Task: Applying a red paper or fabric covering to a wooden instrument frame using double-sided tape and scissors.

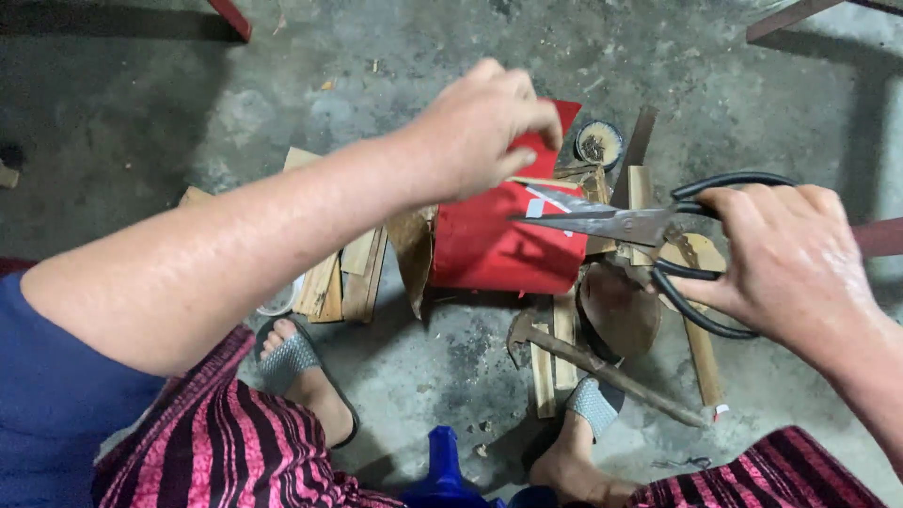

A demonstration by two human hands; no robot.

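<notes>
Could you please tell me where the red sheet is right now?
Mid-frame in the head view, the red sheet hangs pinched in the left hand, with the scissors in the right hand at its right edge.

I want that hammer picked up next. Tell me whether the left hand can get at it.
Probably not right away: the left hand is pinching the red sheet. The hammer lies uncovered on the floor between the feet, so the way itself looks free.
</notes>
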